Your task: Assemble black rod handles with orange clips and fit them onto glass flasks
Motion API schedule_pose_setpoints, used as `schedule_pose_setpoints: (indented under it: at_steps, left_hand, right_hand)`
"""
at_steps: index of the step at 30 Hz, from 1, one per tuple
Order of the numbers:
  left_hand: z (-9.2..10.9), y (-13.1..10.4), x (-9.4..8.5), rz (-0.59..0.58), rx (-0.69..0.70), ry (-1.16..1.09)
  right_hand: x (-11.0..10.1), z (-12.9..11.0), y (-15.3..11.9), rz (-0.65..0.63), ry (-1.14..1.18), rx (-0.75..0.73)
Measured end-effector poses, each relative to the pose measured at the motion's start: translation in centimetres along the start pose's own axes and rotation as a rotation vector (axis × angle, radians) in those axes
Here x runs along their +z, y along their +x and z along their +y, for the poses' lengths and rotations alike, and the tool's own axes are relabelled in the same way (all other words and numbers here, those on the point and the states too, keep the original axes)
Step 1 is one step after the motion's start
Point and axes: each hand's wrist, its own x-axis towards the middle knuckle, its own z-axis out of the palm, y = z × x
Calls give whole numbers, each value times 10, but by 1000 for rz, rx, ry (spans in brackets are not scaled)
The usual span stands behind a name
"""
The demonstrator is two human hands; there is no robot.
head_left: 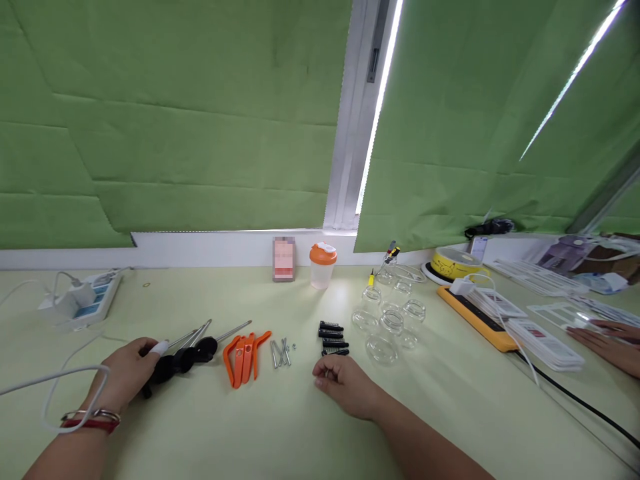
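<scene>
My left hand (131, 367) is at the screwdrivers (185, 360); right hand (350, 385) curled beside the black parts (334, 345). I cannot tell if either grip is closed.

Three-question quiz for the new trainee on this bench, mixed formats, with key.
1. Multiple choice: what lies between the orange pieces and the small black parts?
A) glass jars
B) silver screws
C) a power strip

2. True or false: the left hand is nearer the black-handled screwdrivers than the right hand is.

3. Fill in, as seen in the picture: the cup with the orange lid stands to the ____ of the pink-screened phone.

Key: 1 B; 2 true; 3 right.
</scene>
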Motion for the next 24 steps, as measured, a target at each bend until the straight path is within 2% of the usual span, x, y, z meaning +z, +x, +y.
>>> schedule_pose_setpoints:
  at_steps: [7,10,12,13,14,16,18,20,21,24]
  left_hand:
    - [4,-6,-4,-26,39,64]
    - [-3,-1,-1,-14,63,82]
    - [-11,6,5,36,120,111]
    - [-15,9,9,96,178,142]
    - [-18,12,14,206,237,182]
    - [-18,14,26,440,444,254]
    - [-8,8,38,599,708,224]
    - [9,-8,49,619,929,156]
    - [20,-18,55,555,1053,134]
    - [49,-56,72,336,1312,74]
  right_hand:
    - [1,2,0,0,-16,4]
    - [1,3,1,3,-20,2]
    - [1,4,1,4,-22,-2]
    - [1,4,1,2,-21,-3]
    - [0,4,1,-2,-18,-4]
    - [-3,4,1,-6,-6,-3]
    - [-8,4,1,42,-20,1]
    - [-16,3,1,151,-95,20]
    - [-21,2,1,210,-161,29]
    - [-32,0,1,325,-390,35]
